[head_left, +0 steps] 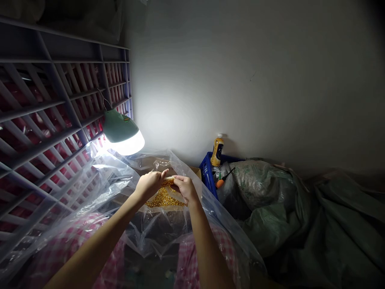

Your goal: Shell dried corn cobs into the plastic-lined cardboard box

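Between my two hands is a corn cob, partly covered by my fingers. My left hand is closed on its left end, and my right hand grips the right end. Below them, loose yellow corn kernels lie heaped inside a box lined with a clear plastic sheet. The sheet spreads over my knees, which are in pink checked cloth. My palms are turned away, so the fingertips show only in part.
A lit green lamp hangs on the slatted plastic crate at left. To the right, a blue basket holds a yellow bottle and an orange-handled tool. Beyond lie a stuffed sack and green sheeting against the wall.
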Demonstrator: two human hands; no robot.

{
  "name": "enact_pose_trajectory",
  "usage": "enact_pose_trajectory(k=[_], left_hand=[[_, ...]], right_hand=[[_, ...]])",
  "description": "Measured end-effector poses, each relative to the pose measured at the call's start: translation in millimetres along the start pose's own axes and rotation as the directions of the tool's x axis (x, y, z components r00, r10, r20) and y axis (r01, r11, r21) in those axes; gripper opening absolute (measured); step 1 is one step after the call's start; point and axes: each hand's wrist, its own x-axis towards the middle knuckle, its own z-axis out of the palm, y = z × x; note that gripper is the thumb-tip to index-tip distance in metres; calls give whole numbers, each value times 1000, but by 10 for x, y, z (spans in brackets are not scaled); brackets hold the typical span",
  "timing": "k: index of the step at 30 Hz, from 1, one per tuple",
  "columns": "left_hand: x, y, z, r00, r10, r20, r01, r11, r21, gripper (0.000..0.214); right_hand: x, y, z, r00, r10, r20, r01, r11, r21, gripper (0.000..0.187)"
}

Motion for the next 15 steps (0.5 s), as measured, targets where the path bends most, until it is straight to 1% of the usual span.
enact_pose_trajectory(k=[3, 5, 10, 12, 15], left_hand=[[15, -29, 1, 1000, -12, -8, 12, 999, -46, 47], [25, -53, 0, 1000, -2, -24, 0, 997, -71, 44], [39, -97, 8, 997, 30, -67, -37, 994, -98, 41], [39, -101, 7, 997, 41, -58, -46, 996, -83, 42], [32, -94, -3, 999, 54, 9, -53, 998, -19, 45]], right_hand=[[12, 51, 67, 1000, 9, -17, -8, 997, 73, 9], [0, 40, 88, 1000, 25, 9, -26, 993, 111, 6], [-45, -50, 59, 995, 53, 83, -67, 983, 172, 8], [-47, -63, 45, 994, 60, 94, -76, 982, 173, 9], [-32, -47, 44, 994, 71, 80, -83, 984, 160, 9]])
